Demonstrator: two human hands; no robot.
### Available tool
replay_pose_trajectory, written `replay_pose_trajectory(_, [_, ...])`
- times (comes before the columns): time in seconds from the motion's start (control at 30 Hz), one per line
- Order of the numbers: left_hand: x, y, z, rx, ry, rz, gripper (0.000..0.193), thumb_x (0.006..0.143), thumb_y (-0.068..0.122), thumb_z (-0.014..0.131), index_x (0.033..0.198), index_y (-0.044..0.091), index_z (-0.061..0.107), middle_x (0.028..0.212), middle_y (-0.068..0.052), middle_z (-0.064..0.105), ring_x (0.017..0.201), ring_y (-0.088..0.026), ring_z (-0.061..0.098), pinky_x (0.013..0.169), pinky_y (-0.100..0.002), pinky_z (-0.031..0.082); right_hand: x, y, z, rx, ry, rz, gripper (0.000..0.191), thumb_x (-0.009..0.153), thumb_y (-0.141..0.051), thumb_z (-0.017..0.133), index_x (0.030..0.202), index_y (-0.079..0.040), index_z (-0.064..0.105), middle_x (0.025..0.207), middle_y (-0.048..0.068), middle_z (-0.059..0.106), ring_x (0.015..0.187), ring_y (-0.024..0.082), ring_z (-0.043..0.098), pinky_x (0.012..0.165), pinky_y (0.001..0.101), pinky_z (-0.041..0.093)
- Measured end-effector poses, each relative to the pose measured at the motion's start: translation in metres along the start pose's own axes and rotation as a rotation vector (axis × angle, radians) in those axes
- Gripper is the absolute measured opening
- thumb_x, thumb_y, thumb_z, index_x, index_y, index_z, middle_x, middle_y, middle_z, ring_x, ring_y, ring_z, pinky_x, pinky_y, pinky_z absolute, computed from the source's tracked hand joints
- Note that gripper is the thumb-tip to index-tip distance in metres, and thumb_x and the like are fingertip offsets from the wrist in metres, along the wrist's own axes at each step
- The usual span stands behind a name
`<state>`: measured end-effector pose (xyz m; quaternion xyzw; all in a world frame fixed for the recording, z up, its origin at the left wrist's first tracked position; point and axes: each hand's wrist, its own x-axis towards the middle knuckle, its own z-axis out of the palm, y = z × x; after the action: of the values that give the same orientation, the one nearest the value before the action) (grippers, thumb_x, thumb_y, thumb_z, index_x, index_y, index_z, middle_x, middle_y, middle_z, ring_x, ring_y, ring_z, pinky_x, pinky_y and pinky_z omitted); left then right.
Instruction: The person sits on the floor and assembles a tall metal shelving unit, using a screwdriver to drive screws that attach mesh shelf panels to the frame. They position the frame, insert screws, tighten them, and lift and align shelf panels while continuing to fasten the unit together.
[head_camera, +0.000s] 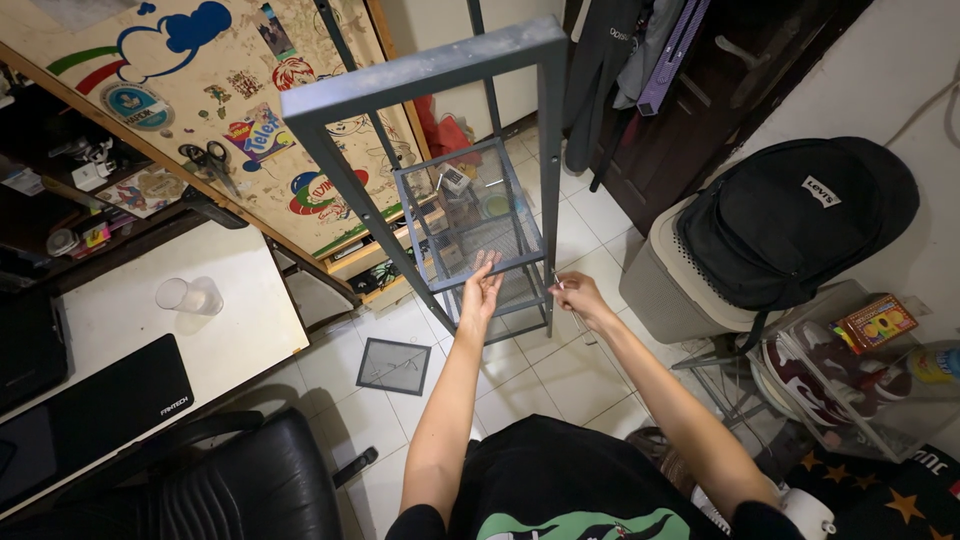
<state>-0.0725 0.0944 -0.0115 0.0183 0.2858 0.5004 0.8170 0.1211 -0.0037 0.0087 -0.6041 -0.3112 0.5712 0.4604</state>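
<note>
I see the grey rack (470, 150) standing on the floor (560, 375). My left hand (481, 290), fingers spread, props its mesh shelf (480, 235) level; my right hand (580, 296) pinches a thin tool (557, 283) at the post.

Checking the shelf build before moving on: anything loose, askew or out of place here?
Yes. One mesh panel lies loose on the floor tiles, apart from the grey metal rack. The left hand steadies a fitted mesh shelf; the right hand pinches something small at the frame.
</note>
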Motion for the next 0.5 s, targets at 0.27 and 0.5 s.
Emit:
replay_pose_trajectory(0.27, [-0.001, 0.001, 0.001, -0.010, -0.007, 0.000, 0.033, 0.091, -0.001, 0.068, 0.121, -0.007, 0.056, 0.119, -0.019, 0.070, 0.114, -0.027, 0.067, 0.115, -0.043, 0.048, 0.010, -0.006, 0.023, 0.084, 0.091, -0.014, 0.031, 0.103, -0.029, 0.052, 0.107, -0.001, 0.066, 0.078, 0.002, 0.061, 0.053, 0.007, 0.042, 0.044, 0.0235, 0.030])
replay_pose_trajectory(0.5, [-0.002, -0.001, 0.001, 0.021, -0.001, 0.013, 0.046, 0.087, -0.001, 0.067, 0.132, 0.000, 0.057, 0.128, -0.019, 0.068, 0.120, -0.026, 0.065, 0.116, -0.043, 0.045, -0.004, 0.013, 0.024, -0.164, 0.290, -0.207, 0.023, 0.099, -0.021, 0.064, 0.097, 0.001, 0.070, 0.070, 0.003, 0.064, 0.062, 0.008, 0.055, 0.055, 0.0239, 0.041])
